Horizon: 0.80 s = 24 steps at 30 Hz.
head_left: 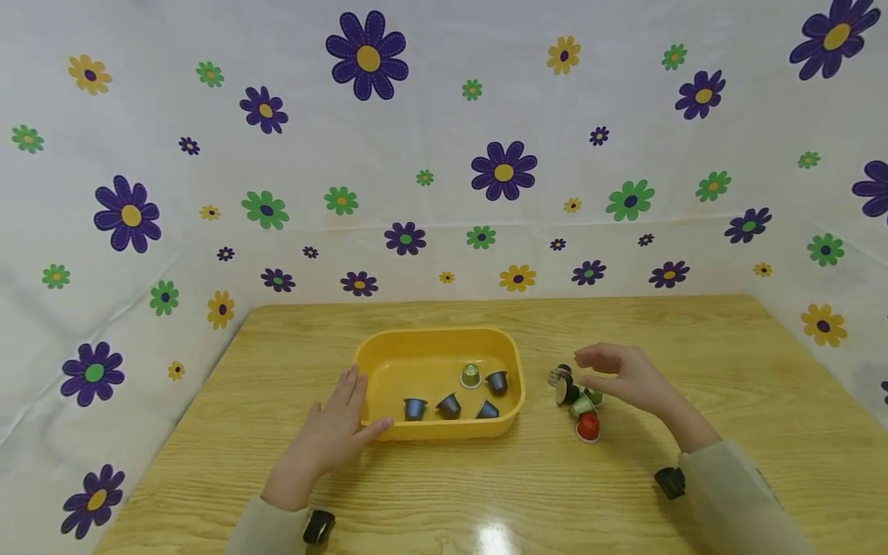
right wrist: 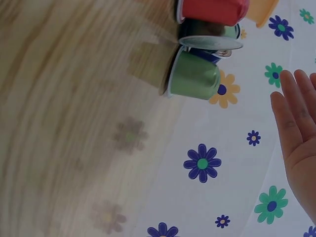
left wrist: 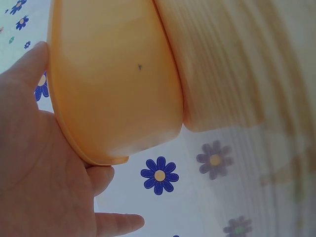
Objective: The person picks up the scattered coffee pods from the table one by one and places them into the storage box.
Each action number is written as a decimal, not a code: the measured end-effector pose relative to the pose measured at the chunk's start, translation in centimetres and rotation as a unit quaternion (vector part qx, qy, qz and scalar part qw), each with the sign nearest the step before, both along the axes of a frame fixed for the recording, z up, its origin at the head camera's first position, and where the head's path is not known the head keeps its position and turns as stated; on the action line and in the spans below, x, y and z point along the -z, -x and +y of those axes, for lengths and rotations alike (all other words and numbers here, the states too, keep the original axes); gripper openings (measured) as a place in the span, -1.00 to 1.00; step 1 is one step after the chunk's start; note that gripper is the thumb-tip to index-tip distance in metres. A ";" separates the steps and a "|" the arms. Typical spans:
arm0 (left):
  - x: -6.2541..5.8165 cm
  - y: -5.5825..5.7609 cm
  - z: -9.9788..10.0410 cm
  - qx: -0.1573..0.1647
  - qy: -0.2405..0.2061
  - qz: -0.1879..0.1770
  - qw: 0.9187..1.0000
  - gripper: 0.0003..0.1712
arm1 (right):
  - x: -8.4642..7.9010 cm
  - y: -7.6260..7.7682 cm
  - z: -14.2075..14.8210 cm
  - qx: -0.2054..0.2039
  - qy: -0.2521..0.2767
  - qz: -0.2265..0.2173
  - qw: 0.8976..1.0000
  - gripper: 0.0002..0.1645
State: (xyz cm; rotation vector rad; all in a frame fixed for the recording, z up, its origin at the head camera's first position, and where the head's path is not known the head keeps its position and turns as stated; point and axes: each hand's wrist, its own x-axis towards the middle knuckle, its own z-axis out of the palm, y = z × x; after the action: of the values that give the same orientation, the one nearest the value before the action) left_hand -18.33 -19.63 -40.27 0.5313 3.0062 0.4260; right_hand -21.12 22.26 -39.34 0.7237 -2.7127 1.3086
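Note:
My left hand [head_left: 329, 428] rests on the left rim of a yellow tub [head_left: 444, 432], fingers straight along its corner; the left wrist view shows the palm against the tub's rim [left wrist: 69, 133]. Inside the tub lie several coffee capsules, mostly dark blue, such as a blue capsule [head_left: 415, 408], and one green capsule [head_left: 470, 375]. Over a small pile of capsules to the tub's right hovers my right hand [head_left: 627, 378], with nothing in its fingers. A red capsule [head_left: 588, 426], a green capsule [right wrist: 195, 75] and a black capsule [head_left: 566, 390] are in that pile.
Both tub and pile stand on a wood-grain table [head_left: 451, 493]. A white flower-print cloth [head_left: 430, 131] hangs behind the table and along its sides. Each sleeve has a black device near the wrist, such as the right black device [head_left: 670, 482].

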 end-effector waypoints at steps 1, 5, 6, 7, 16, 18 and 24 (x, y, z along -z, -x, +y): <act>0.0 0.0 0.0 0.000 -0.001 0.001 1.000 0.04 | 0.1 0.0 0.1 0.001 -0.002 0.000 1.000 -0.57; 0.0 0.0 0.0 0.002 -0.005 0.001 1.000 0.04 | 0.3 0.2 0.5 0.009 -0.014 0.009 1.000 -0.59; 0.0 0.0 0.0 0.002 -0.005 0.003 1.000 0.03 | 0.3 0.2 0.6 0.011 -0.017 0.011 1.000 -0.60; 0.0 0.0 0.0 0.003 -0.005 0.004 1.000 0.03 | 0.4 0.3 0.6 0.013 -0.021 0.012 1.000 -0.60; 0.2 0.0 -0.1 0.002 -0.005 0.006 1.000 0.04 | 0.9 0.7 0.9 0.019 -0.061 0.016 0.998 -0.61; 0.2 0.0 -0.1 0.002 -0.005 0.004 1.000 0.04 | 1.1 0.8 1.0 0.019 -0.076 0.011 0.997 -0.60; 0.1 0.0 -0.1 0.000 -0.005 -0.002 1.000 0.04 | 1.3 1.1 1.2 0.018 -0.132 0.013 0.991 -0.60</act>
State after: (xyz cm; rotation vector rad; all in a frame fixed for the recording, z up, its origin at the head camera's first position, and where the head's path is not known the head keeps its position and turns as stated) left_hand -18.31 -19.69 -40.41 0.5313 3.0022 0.4419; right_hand -22.26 23.42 -40.63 0.6989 -2.8954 0.9354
